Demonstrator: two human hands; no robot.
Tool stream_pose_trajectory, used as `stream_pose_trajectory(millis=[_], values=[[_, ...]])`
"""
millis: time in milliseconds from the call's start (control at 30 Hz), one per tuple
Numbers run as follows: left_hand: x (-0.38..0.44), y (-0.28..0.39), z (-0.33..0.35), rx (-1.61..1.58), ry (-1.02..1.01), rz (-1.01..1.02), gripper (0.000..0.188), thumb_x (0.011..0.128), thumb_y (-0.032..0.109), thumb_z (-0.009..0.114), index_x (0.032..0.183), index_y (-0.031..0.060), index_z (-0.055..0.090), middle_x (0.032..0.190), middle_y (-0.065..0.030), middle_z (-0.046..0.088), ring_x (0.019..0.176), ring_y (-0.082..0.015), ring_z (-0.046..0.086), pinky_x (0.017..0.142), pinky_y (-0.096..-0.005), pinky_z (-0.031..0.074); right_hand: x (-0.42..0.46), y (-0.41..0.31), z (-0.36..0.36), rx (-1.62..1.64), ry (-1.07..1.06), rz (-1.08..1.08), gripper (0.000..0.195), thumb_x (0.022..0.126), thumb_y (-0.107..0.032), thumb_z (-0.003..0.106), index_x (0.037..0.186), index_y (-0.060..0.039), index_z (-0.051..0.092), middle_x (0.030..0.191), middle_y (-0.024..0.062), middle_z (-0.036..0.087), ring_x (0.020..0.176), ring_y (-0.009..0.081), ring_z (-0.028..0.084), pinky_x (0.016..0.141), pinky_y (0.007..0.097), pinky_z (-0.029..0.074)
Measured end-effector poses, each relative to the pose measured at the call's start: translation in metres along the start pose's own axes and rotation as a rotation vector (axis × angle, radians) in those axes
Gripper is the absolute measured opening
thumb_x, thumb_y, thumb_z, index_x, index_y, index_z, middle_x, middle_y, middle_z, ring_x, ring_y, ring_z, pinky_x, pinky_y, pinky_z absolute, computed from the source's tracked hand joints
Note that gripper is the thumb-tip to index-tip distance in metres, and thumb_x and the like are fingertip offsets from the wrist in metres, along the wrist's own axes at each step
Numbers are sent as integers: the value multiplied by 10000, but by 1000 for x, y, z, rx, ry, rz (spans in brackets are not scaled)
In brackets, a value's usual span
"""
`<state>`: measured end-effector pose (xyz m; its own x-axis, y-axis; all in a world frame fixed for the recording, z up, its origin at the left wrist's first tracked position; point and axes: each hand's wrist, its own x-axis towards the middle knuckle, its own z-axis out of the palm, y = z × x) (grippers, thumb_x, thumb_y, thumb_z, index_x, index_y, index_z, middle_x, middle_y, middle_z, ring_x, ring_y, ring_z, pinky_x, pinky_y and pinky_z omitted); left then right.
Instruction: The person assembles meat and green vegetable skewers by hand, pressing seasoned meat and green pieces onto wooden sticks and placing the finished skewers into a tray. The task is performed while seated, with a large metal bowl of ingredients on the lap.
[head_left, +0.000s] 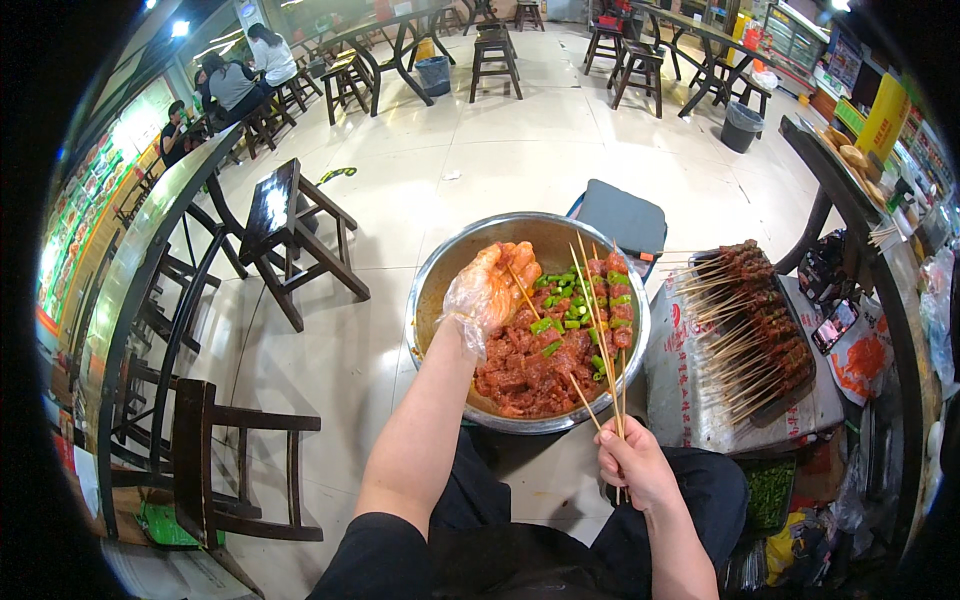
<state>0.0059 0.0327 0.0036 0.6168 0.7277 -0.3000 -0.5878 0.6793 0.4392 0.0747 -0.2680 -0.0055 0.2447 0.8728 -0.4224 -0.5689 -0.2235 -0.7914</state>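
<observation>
My left hand (495, 289) wears a clear plastic glove stained orange and is over the left side of a large steel bowl (439, 259). Its fingers are curled at the upper end of a bamboo skewer (524, 291); whether they grip it or a piece of meat is hidden. My bare right hand (634, 461) grips several bamboo skewers (611, 386) by their lower ends, just outside the bowl's near rim. One of them carries red meat and green pieces (619, 300) in turn. Raw marinated meat (525, 379) fills much of the bowl, with chopped green pieces (574, 300) on top.
To the right, a tray of finished meat skewers (761, 322) rests on a white box (675, 397) bearing writing. A phone (835, 326) lies beyond it. Beside my right knee is a tray of chopped greens (769, 487). Wooden stools (289, 217) and a table (142, 292) stand left.
</observation>
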Motion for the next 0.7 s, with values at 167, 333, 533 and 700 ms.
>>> stream_pose_trajectory(millis=[167,333,533,700], values=[[0,-3,-3,44,-34,12,164,982,144,456,1040,1,510,1125,-195,576,1001,-290,613,895,-443,531,1,-1,3,5,11,-12,84,971,-131,485,931,-57,481,571,-4,413,414,56,279,374,220,207],[2,-3,-4,50,9,46,161,977,123,464,1058,-11,499,1134,-204,565,1015,-292,606,902,-434,528,2,1,3,1,-16,0,80,976,-136,478,926,-74,470,587,-8,415,429,50,286,380,210,208],[10,-10,-6,120,-26,77,226,955,87,496,1141,-41,478,1155,-210,552,1038,-307,590,900,-410,532,4,1,4,11,16,8,72,962,-142,509,933,-86,476,605,-26,425,454,42,324,389,196,230],[10,-2,-23,191,-173,181,120,944,97,532,989,-8,569,1025,-172,624,880,-206,635,758,-270,579,9,4,9,-77,53,-11,99,955,-185,544,940,-101,492,615,-38,417,475,42,345,402,190,240]])
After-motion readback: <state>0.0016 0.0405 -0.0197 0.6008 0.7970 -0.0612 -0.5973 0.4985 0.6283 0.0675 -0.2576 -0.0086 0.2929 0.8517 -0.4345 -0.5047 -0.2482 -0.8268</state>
